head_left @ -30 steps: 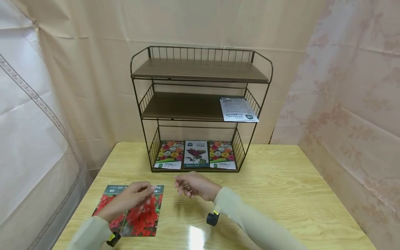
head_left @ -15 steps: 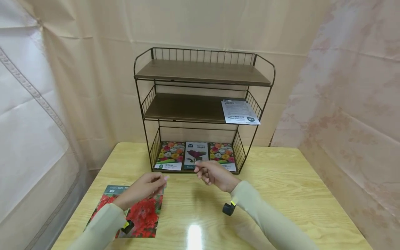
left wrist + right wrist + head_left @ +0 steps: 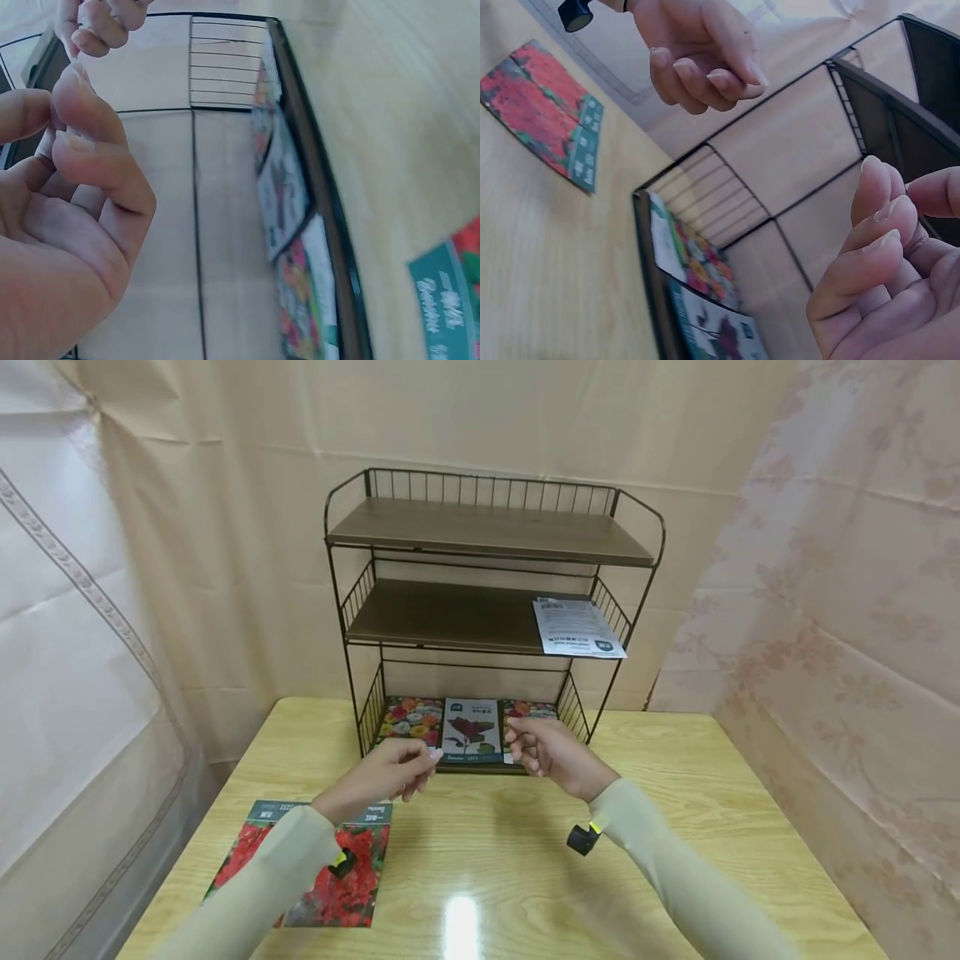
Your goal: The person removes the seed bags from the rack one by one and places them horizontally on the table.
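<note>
My left hand is in the air before the bottom shelf's left part, its fingers loosely curled and holding nothing. At the right, my right hand hovers before the same shelf, also holding nothing, with thumb and fingertips close together in the right wrist view. Between them, a seed packet with a dark red plant lies on the bottom shelf. Flanking it are two packets with multicoloured blooms, the left flower packet and the right flower packet, both partly hidden by the hands.
The three-tier rack has black wire sides and brown boards. White printed packets lie at the right of its middle shelf, slightly over the front edge. Red-flower packets lie on the wooden table at front left, partly under the left arm.
Both hands have moved up and right toward the rack, the left away from above the red-flower packets. The packets have stayed in place.
</note>
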Demonstrator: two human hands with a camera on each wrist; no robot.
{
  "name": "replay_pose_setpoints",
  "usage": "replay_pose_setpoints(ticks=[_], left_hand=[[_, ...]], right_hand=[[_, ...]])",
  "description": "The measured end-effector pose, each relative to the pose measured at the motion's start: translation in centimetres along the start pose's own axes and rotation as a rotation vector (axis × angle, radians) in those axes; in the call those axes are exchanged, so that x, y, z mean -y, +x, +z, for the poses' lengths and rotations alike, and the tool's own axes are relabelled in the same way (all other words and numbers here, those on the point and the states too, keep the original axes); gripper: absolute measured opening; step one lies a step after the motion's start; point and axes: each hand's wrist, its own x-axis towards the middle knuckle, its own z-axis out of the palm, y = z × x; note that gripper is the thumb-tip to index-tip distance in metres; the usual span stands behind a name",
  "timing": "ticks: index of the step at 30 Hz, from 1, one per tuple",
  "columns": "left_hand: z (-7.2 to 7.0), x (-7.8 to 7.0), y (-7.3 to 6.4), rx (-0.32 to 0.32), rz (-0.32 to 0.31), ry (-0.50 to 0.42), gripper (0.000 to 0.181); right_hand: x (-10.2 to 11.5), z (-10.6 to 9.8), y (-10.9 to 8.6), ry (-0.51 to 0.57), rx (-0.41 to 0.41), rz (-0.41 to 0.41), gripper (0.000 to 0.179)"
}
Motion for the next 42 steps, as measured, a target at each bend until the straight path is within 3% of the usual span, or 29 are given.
replay_pose_setpoints(ticks=[5, 14, 20, 25, 32, 38, 42], left_hand=[[0.4, -2.0, 1.8, -0.012, 0.03, 0.007, 0.043], [3.0, -5.7, 5.7, 0.006, 0.156, 0.022, 0.044], [4.0, -7.2, 8.1, 0.031, 0.148, -0.05, 0.044], [4.3, -8.0, 9.2, 0.022, 0.123, -0.124, 0.05], [4.8, -9.0, 10.7, -0.002, 0.125, -0.21, 0.053], [5.5, -10.0, 11.7, -0.021, 0.117, -0.226, 0.052], [6.0, -10.6, 12.2, -0.009, 0.135, -0.215, 0.052]], right_hand=[[1.4, -1.3, -0.8, 0.005, -0.038, -0.04, 0.029], [3.2, -3.2, -2.1, -0.041, -0.102, -0.078, 0.029], [3.8, -4.2, -2.9, -0.081, -0.146, -0.096, 0.029], [4.4, -4.8, -3.7, -0.126, -0.16, -0.108, 0.026], [5.8, -5.8, -4.5, -0.07, -0.181, -0.117, 0.022], [6.3, -6.8, -4.5, -0.032, -0.193, -0.129, 0.024], [6.9, -7.2, -4.5, -0.034, -0.235, -0.112, 0.038]])
